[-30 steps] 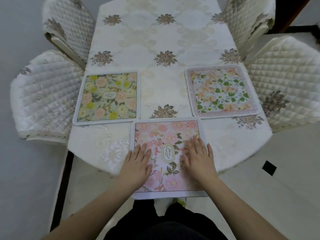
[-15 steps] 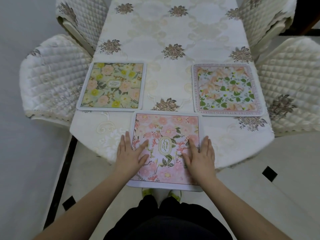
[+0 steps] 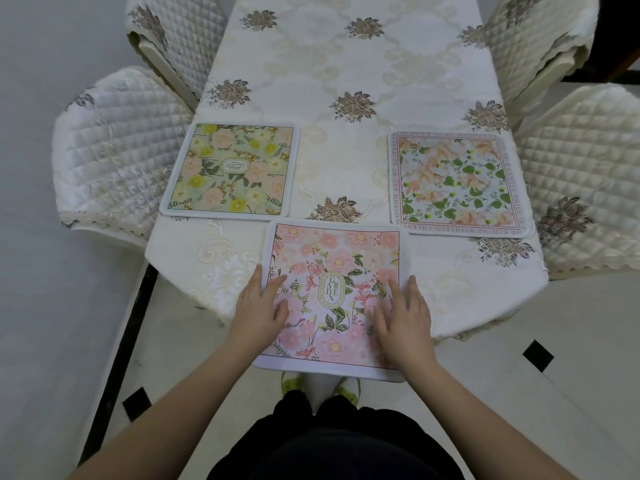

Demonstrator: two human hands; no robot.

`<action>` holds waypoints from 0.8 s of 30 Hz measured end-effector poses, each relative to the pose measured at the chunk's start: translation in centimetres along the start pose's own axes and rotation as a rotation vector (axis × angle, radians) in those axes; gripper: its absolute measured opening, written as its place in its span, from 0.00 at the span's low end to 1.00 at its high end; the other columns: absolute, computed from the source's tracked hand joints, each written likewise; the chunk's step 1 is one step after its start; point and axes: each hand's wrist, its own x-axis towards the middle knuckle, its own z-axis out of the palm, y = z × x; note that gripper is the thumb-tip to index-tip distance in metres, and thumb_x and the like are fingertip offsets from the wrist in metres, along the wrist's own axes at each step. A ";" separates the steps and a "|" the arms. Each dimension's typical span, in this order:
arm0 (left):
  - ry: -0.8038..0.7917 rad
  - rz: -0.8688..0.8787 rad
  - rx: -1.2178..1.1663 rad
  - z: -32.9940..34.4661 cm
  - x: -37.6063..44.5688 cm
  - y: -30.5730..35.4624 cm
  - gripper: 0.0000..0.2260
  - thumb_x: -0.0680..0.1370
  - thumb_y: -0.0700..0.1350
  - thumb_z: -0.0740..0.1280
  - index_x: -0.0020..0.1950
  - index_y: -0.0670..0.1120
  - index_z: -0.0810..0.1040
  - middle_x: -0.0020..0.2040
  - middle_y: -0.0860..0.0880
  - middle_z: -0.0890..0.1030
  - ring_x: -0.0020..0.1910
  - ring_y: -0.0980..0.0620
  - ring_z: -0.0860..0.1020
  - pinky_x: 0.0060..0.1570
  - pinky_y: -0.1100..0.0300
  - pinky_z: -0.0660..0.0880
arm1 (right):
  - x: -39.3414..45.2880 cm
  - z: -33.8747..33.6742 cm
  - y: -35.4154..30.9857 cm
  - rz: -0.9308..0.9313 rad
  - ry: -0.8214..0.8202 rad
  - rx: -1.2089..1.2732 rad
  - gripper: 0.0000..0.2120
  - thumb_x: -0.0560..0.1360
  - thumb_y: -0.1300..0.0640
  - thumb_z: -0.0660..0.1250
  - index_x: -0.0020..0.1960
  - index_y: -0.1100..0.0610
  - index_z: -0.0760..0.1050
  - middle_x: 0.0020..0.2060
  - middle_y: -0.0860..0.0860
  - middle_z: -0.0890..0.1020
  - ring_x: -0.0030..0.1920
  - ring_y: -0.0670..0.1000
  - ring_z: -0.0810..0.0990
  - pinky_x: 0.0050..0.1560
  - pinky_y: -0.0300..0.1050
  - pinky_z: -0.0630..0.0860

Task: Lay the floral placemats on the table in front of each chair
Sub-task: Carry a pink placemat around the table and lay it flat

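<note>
A pink floral placemat (image 3: 334,258) lies at the near end of the table (image 3: 346,64), its near edge hanging past the table end. My left hand (image 3: 259,306) rests flat on its left edge, fingers apart. My right hand (image 3: 403,313) lies flat on its right side. A yellow-green floral placemat (image 3: 230,169) lies on the left in front of a quilted chair (image 3: 114,157). A white placemat with peach flowers and green leaves (image 3: 457,183) lies on the right in front of another quilted chair (image 3: 585,174).
Two more quilted chairs stand further back, one on the left (image 3: 176,36) and one on the right (image 3: 533,36). A cream embroidered tablecloth covers the table. Pale floor tiles with black inlays (image 3: 536,355) lie below, near my feet (image 3: 318,386).
Both hands slid outward and toward me across the pink placemat, from near its middle to its side edges. The view shifted slightly forward over the table.
</note>
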 end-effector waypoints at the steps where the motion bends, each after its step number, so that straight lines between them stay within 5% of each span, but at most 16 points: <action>1: 0.009 0.007 -0.064 -0.2 -0.2 0.0 0.22 0.81 0.46 0.63 0.75 0.51 0.68 0.81 0.42 0.52 0.77 0.45 0.58 0.71 0.51 0.64 | -0.1 -0.2 0.1 -0.012 0.005 0.044 0.27 0.82 0.50 0.60 0.79 0.54 0.58 0.79 0.61 0.52 0.79 0.59 0.53 0.77 0.53 0.51; 3: 0.041 0.013 -0.186 -0.6 -0.4 0.0 0.21 0.81 0.45 0.64 0.74 0.53 0.67 0.81 0.48 0.53 0.69 0.59 0.64 0.61 0.74 0.64 | -0.2 -0.8 0.2 -0.025 0.027 0.169 0.27 0.82 0.51 0.60 0.78 0.54 0.57 0.80 0.57 0.54 0.79 0.56 0.54 0.75 0.48 0.54; 5: 0.098 -0.037 -0.292 -0.8 -0.3 0.1 0.22 0.80 0.44 0.65 0.74 0.54 0.67 0.79 0.50 0.57 0.66 0.67 0.63 0.54 0.82 0.60 | -0.3 -1.4 0.2 0.021 0.049 0.356 0.29 0.82 0.53 0.62 0.79 0.53 0.54 0.78 0.54 0.59 0.77 0.53 0.60 0.75 0.47 0.58; 8: 0.113 -0.239 -0.641 -1.5 0.1 -0.1 0.27 0.78 0.45 0.69 0.75 0.54 0.64 0.70 0.53 0.72 0.62 0.69 0.72 0.54 0.73 0.71 | 0.1 -2.3 0.1 0.208 0.048 0.597 0.34 0.80 0.53 0.64 0.80 0.52 0.51 0.75 0.49 0.68 0.71 0.51 0.71 0.67 0.47 0.70; 11: 0.043 -0.406 -0.868 -2.3 0.6 -0.7 0.28 0.77 0.44 0.71 0.75 0.53 0.65 0.59 0.55 0.80 0.50 0.63 0.82 0.45 0.62 0.79 | 0.5 -2.9 0.5 0.250 0.032 0.638 0.25 0.80 0.54 0.65 0.75 0.50 0.64 0.64 0.46 0.79 0.65 0.51 0.78 0.56 0.38 0.73; 14: -0.007 -0.441 -0.910 -2.8 0.9 -1.0 0.24 0.77 0.41 0.72 0.70 0.53 0.71 0.59 0.50 0.81 0.51 0.51 0.84 0.43 0.53 0.82 | 0.3 -3.0 0.4 0.215 -0.004 0.624 0.24 0.80 0.52 0.65 0.75 0.47 0.65 0.63 0.47 0.80 0.59 0.52 0.81 0.57 0.50 0.79; 17: -0.013 -0.415 -0.894 -3.1 0.7 -0.8 0.24 0.76 0.38 0.71 0.67 0.57 0.73 0.59 0.50 0.81 0.54 0.50 0.83 0.46 0.49 0.82 | 0.0 -2.9 0.1 0.162 -0.039 0.580 0.28 0.80 0.52 0.64 0.77 0.45 0.59 0.60 0.49 0.81 0.54 0.52 0.82 0.54 0.56 0.81; 22: 0.013 -0.381 -0.940 -4.5 0.0 -0.6 0.24 0.76 0.35 0.69 0.63 0.61 0.76 0.54 0.49 0.85 0.48 0.49 0.85 0.46 0.45 0.83 | 0.2 -4.0 -0.3 0.112 -0.025 0.650 0.27 0.79 0.55 0.64 0.75 0.43 0.62 0.49 0.46 0.83 0.39 0.40 0.82 0.31 0.32 0.76; 24: 0.044 -0.375 -0.987 -5.5 -0.5 -0.5 0.23 0.76 0.34 0.69 0.63 0.60 0.77 0.54 0.48 0.85 0.48 0.46 0.85 0.45 0.45 0.83 | 0.4 -4.9 -0.7 0.095 -0.032 0.707 0.26 0.79 0.55 0.66 0.74 0.41 0.63 0.51 0.43 0.83 0.41 0.37 0.83 0.32 0.29 0.76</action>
